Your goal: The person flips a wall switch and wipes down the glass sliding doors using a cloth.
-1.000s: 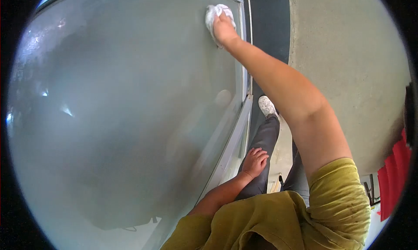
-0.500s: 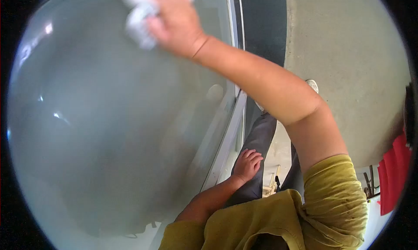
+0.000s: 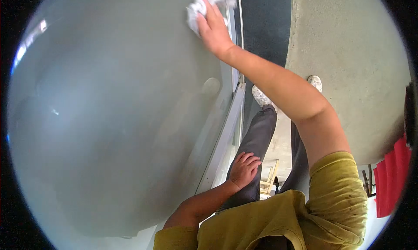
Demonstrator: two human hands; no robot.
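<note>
My right hand reaches forward and is closed on a crumpled white cloth. It presses the cloth to a large glossy grey-green panel, close to the panel's right edge. The panel looks like glass and carries faint reflections. My left hand holds nothing and lies on my thigh, its fingers loosely stretched over the dark trousers.
A pale metal frame borders the panel on its right. Beyond it lies a dark strip beside the concrete floor. A wooden stool-like piece stands below me. Red material is at far right.
My right hand has moved right with the cloth, from the panel's upper middle to near its frame. My left hand stays on my thigh.
</note>
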